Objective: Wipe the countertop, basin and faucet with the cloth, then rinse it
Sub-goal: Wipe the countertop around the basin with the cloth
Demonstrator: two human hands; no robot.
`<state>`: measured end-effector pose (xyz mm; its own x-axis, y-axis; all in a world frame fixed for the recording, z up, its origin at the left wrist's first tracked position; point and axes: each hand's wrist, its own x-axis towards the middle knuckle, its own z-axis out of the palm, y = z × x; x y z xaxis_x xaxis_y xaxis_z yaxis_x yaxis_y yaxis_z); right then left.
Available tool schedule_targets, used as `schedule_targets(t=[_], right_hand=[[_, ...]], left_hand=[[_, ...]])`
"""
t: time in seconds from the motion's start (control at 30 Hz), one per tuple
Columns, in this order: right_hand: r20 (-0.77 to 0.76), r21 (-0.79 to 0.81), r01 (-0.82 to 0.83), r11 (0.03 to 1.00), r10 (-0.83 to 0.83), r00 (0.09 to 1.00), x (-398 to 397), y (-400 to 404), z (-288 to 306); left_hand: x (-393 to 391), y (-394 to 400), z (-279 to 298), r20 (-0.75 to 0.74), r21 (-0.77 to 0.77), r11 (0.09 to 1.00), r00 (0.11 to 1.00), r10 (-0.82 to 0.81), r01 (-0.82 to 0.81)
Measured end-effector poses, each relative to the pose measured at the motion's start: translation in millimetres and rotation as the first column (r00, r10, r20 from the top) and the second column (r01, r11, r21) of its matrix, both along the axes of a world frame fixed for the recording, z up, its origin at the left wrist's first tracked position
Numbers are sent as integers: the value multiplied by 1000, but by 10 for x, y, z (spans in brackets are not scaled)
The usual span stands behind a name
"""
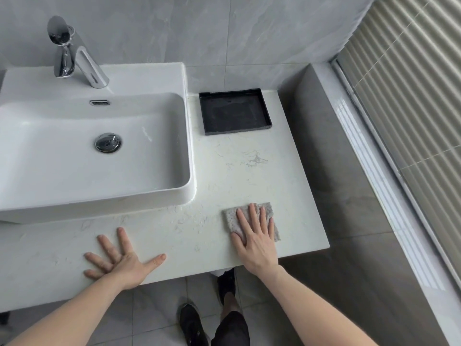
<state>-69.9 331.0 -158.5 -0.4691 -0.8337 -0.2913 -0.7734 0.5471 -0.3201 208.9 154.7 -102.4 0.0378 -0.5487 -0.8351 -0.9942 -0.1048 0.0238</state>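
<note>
Pressing the grey cloth (249, 218) flat near the surface's (224, 176) front right corner, the right hand (257, 242) lies open; the left hand (122, 260) rests spread, empty, at the front edge.

Grey marble-look wall tiles (249, 33); pale floor tiles (159, 308); ribbed blind (411, 96) over window at right.

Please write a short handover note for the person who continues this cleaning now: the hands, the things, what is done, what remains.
Right hand: flat on the grey cloth, pressing it on the countertop near its front right corner.
Left hand: open, fingers spread, resting on the countertop, holding nothing.
Basin sits to the left, faucet behind it, no water running. Black tray stands at the back of the countertop.
Done: cannot tell how much is wiped; streaks show on the counter.
Left: finish countertop, then basin, faucet, rinse cloth.
</note>
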Motion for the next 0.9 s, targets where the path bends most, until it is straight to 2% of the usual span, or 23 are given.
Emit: schedule_targets(t=[0.17,0.3,0.4,0.47,0.53,0.63,0.73,0.8,0.9], right_hand=[[-13,-15,226,974,-226,974,-717,424,-8],[62,-17,489,872,-488,871,-1175,651,97],[128,-129,598,791,-584,801,-1170,519,304],[177,-248,572,782,-544,820,-1003,378,388],[228,-284,485,827,-433,872,-732,277,347],[157,-205,183,962,-152,976,-201,195,163],[39,-64,-62,996,65,997,251,225,74],[-19,-22,-93,995,93,996,304,360,20],[-68,-6,7,1000,-7,998,43,619,-6]], left_hand=[[-4,2,-4,-3,-6,1000,1000,1,-1],[12,-1,-1,-5,-3,1000,1000,5,-5],[8,-2,24,-19,4,1000,1000,11,-11],[15,-1,21,-13,7,1000,1000,6,-6],[11,-4,32,-11,14,1000,1000,12,-12],[1,-1,42,-12,10,1000,1000,11,-11],[-12,-1,49,-11,12,1000,1000,9,-9],[-4,-3,32,-13,14,1000,1000,8,-8],[6,-3,14,-27,9,1000,1000,9,-9]])
